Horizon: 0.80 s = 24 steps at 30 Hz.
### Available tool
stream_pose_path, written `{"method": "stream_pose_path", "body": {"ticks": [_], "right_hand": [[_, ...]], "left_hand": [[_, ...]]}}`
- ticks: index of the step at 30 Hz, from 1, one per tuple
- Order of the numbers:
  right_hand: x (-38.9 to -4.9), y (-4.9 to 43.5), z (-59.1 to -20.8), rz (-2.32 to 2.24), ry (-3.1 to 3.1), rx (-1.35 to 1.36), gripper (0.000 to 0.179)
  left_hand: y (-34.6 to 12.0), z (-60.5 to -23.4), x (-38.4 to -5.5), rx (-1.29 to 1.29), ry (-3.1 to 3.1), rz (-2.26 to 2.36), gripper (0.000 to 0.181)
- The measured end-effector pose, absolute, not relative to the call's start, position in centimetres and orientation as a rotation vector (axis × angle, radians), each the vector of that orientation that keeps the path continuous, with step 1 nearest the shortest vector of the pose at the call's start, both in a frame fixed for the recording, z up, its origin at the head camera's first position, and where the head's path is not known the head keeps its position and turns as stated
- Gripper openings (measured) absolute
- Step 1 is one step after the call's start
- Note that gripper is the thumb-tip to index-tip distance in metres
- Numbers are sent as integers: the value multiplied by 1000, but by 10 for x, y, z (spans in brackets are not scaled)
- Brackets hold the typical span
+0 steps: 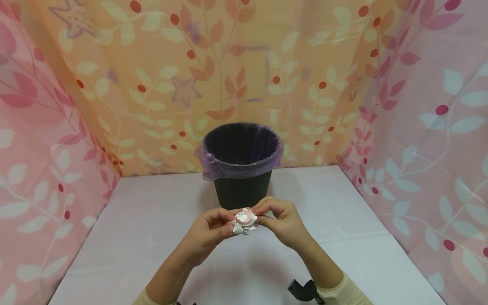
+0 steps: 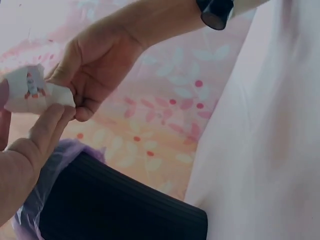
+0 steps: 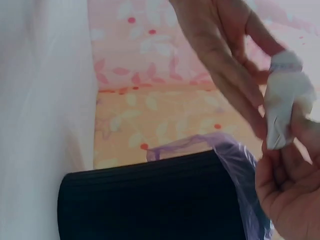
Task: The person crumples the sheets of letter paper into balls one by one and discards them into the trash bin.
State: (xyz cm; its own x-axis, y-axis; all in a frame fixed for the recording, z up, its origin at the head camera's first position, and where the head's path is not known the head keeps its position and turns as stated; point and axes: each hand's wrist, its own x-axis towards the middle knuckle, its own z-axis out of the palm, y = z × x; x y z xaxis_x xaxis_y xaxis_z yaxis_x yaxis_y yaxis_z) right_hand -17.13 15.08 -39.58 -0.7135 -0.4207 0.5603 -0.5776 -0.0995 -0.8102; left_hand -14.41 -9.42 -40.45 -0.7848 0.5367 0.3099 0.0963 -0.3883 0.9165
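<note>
A crumpled piece of white paper [image 1: 245, 220] with pinkish patches is held between both hands, above the table in front of the bin. My left hand [image 1: 206, 233] pinches its left side between thumb and fingers. On the other side my right hand [image 1: 284, 222] pinches it the same way. A small printed rocket-like figure shows on the paper [image 2: 37, 90] in the left wrist view. From the right wrist, the paper [image 3: 285, 102] looks folded and bunched, slightly blurred. Fingers cover parts of it.
Just beyond the hands stands a dark ribbed bin [image 1: 242, 192], lined with a purple plastic bag [image 1: 244, 170] folded over its rim. A white cloth covers the table [image 1: 152, 212]. Patterned curtains [image 1: 228, 84] enclose the back and both sides. A black device [image 1: 303, 290] sits by the right wrist.
</note>
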Motion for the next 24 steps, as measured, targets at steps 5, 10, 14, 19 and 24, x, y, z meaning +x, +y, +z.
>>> {"method": "stream_pose_path", "body": {"ticks": [5, 10, 14, 19, 24], "right_hand": [[-167, 144, -395, 1803, -2064, 1040, 13], [-164, 139, -398, 1659, -2010, 1029, 16], [-165, 134, -403, 1522, -1942, 1015, 18], [-164, 128, -408, 1332, -1848, 946, 23], [-158, 120, -412, 1274, -1820, 892, 23]], "left_hand": [[-92, -402, -141, 779, 1709, 2231, 14], [-90, -399, -138, 745, 1742, 2214, 52], [-85, -398, -136, 661, 1851, 2215, 49], [-75, -401, -133, 490, 2001, 2277, 37], [-70, -406, -130, 469, 2266, 2253, 28]]}}
